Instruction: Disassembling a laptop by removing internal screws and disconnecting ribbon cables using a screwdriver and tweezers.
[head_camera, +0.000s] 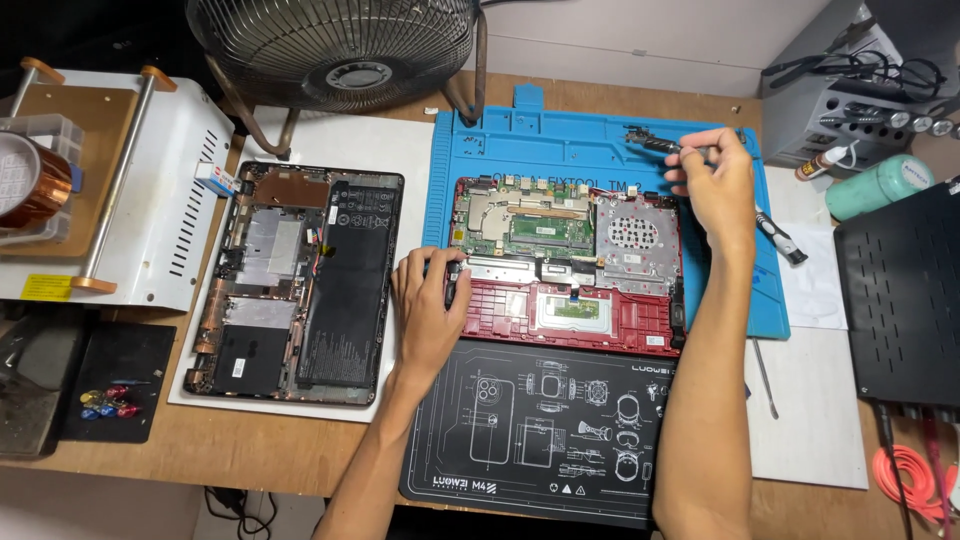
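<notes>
My left hand (428, 305) lies flat and open on the left edge of the red laptop base (565, 265), bracing it on the blue silicone mat (560, 150). My right hand (715, 180) pinches a small dark metal hinge piece (655, 142) just past the base's far-right corner, long axis running left-right.

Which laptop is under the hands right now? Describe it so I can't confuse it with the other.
Find the blue mat below the fan. On it lies the opened red laptop chassis, left hand on its left edge. The other opened laptop, left on white, is black.
</notes>
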